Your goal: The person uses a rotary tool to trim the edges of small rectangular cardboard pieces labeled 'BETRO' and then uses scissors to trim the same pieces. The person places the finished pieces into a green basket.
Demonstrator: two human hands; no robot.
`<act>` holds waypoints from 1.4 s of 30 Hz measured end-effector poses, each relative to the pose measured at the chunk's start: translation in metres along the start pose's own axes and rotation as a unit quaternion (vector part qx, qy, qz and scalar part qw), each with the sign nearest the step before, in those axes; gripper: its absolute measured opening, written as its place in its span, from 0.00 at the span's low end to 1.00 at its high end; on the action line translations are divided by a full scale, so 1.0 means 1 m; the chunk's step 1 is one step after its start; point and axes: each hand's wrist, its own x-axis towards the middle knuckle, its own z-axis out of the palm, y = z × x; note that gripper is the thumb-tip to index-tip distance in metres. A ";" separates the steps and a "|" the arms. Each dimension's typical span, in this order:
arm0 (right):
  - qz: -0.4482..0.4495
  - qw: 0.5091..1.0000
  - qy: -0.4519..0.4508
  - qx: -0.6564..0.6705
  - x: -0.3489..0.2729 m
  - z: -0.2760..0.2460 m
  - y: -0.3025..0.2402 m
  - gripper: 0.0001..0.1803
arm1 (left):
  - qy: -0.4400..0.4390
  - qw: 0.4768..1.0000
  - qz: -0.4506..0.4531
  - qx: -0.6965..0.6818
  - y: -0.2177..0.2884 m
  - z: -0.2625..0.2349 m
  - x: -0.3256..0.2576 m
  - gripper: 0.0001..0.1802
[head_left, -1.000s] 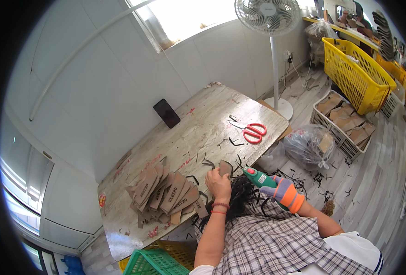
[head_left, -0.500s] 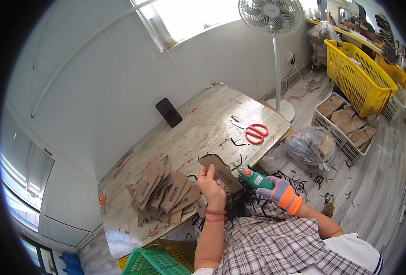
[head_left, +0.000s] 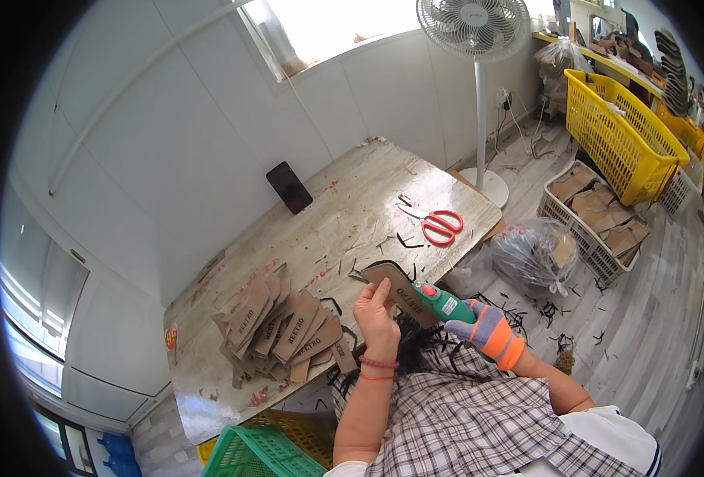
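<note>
My bare left hand (head_left: 377, 319), with red bracelets at the wrist, pinches a flat brown insole-shaped piece (head_left: 398, 292) edged in black. My right hand (head_left: 489, 332), in a grey and orange glove, is wrapped round a green handheld electric cutter (head_left: 447, 305) with a red button. The cutter's head meets the piece's right edge; its blade is hidden there. A loose heap of similar brown pieces (head_left: 276, 322) lies on the table left of my left hand. Black trimmed strips (head_left: 423, 338) are piled on my checked apron (head_left: 455, 405) below the piece.
Red-handled scissors (head_left: 443, 228) and black scraps lie on the table (head_left: 352, 191). A phone (head_left: 289, 188) leans against the wall. A green basket (head_left: 260, 455) sits below the near edge. To the right stand a fan (head_left: 481, 119), a plastic bag (head_left: 533, 253), a filled crate (head_left: 555, 208) and a yellow basket (head_left: 618, 135).
My left hand and the brown piece have moved slightly right and up. The cutter's head now overlaps the piece's right edge, where before it was a little apart.
</note>
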 end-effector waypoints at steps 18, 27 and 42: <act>0.016 0.994 -0.037 0.101 0.001 -0.006 0.000 0.25 | -0.107 0.984 -0.017 0.141 0.001 -0.009 -0.005 0.04; 0.008 0.996 -0.045 0.073 0.002 -0.006 0.002 0.25 | -0.108 0.980 0.034 0.166 0.008 -0.007 -0.001 0.08; -0.005 0.996 -0.056 0.074 0.004 -0.010 -0.006 0.25 | -0.199 0.897 0.132 0.372 0.005 -0.024 0.008 0.06</act>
